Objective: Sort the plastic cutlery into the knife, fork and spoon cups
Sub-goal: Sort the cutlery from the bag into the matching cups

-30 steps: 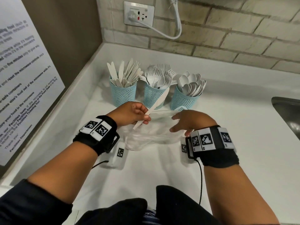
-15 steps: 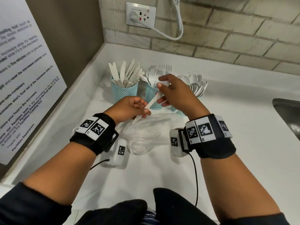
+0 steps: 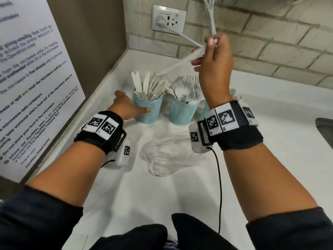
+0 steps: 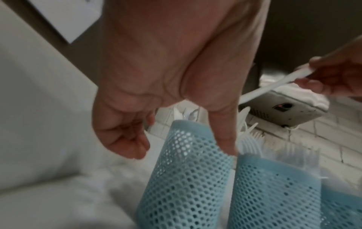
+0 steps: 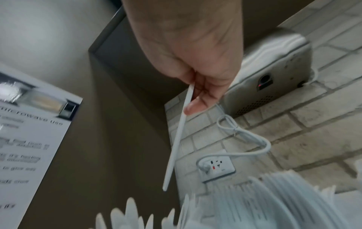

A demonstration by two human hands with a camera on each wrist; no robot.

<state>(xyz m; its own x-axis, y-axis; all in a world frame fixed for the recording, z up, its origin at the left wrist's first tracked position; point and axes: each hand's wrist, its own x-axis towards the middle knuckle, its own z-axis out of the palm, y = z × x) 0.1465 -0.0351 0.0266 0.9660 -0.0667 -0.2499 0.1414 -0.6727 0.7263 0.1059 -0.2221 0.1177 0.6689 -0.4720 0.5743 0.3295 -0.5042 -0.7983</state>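
Three blue mesh cups stand at the back of the white counter. The knife cup (image 3: 149, 110) (image 4: 186, 178) is on the left and the fork cup (image 3: 183, 112) (image 4: 274, 193) in the middle. The spoon cup (image 3: 204, 110) is mostly hidden behind my right wrist. My right hand (image 3: 201, 53) (image 5: 195, 96) pinches a white plastic knife (image 3: 177, 64) (image 5: 178, 136) (image 4: 274, 86) by one end. It is raised, and the knife slants down-left over the knife cup. My left hand (image 3: 133, 101) is at that cup's left side with its thumb (image 4: 225, 136) lying on the mesh and its fingers loosely curled beside it.
A crumpled clear plastic bag (image 3: 167, 154) lies on the counter between my wrists. A wall socket (image 3: 168, 19) with a white cable sits above the cups. A notice sheet (image 3: 36, 87) covers the left wall. A sink edge (image 3: 324, 130) is at the far right, and a hand dryer (image 5: 274, 77) hangs overhead.
The knife passed from my left hand to my right, which lifted it up and back over the knife cup. My left hand moved forward to the knife cup.
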